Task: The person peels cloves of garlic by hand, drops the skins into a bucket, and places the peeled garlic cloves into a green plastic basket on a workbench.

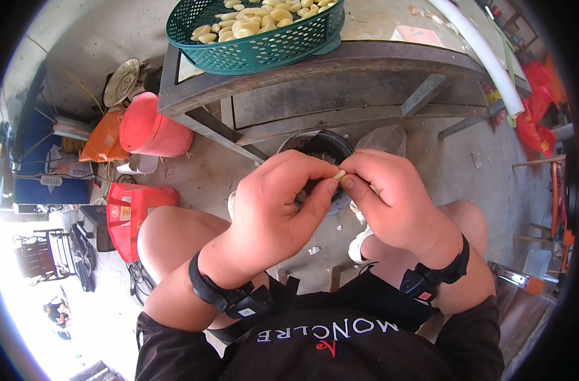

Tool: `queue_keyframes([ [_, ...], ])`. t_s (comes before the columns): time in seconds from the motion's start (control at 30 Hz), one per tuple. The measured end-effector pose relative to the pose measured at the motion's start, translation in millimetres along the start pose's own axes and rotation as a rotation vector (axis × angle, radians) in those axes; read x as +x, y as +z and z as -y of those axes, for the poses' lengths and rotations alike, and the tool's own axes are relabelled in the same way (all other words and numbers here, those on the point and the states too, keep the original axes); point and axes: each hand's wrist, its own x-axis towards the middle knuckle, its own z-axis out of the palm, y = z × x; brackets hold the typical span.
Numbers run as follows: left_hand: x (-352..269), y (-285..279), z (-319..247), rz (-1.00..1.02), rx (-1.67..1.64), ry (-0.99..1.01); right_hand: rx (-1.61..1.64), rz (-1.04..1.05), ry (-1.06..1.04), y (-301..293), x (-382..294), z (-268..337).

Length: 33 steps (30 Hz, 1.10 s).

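Observation:
A small garlic clove [339, 175] is pinched between the fingertips of both hands, in front of my knees. My left hand [280, 200] grips it with thumb and forefinger from one side, and my right hand [389, 190] does so from the other. Below the hands, a dark round bucket [339, 140] with scraps in it stands on the floor, partly hidden by them. Ahead, a green perforated plastic basket [261, 55] holds many peeled garlic cloves [244, 28] at the table's near edge.
The metal-framed table [318, 64] spans the top of the view, with a long white-and-green stalk [489, 52] overhanging its right end. A pink bucket [156, 126], an orange bag [106, 138] and a red bag [127, 214] stand at left. A clear plastic bag [384, 138] lies beyond my right hand.

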Motion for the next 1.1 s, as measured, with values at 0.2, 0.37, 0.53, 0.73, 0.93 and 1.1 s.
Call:
queue_keyframes([
  [0.2, -2.4, 0.9, -1.6, 0.088, -0.409, -0.388, 0.035, 0.021, -0.012, -5.8, 2.4, 2.8],
  [0.37, 3.0, -3.2, -3.4, 0.126, -0.654, -0.494, 0.006, 0.058, -0.042, -11.7, 1.7, 5.5],
  [0.53, 0.7, -2.3, -3.8, 0.111, -0.588, -0.493, 0.06, 0.011, -0.02, -10.6, 0.1, 5.8],
  [0.73, -1.7, -1.6, -0.5, 0.089, -0.54, -0.452, 0.069, -0.008, 0.011, -9.3, -1.1, 3.0],
  [0.93, -4.2, -1.2, 3.0, 0.104, -0.564, -0.386, 0.03, -0.066, -0.162, -6.6, 1.0, 3.4],
  [1.1, -3.0, -1.4, 2.4, 0.151, -0.599, -0.412, 0.027, -0.095, -0.233, -5.2, 1.5, -0.9],
])
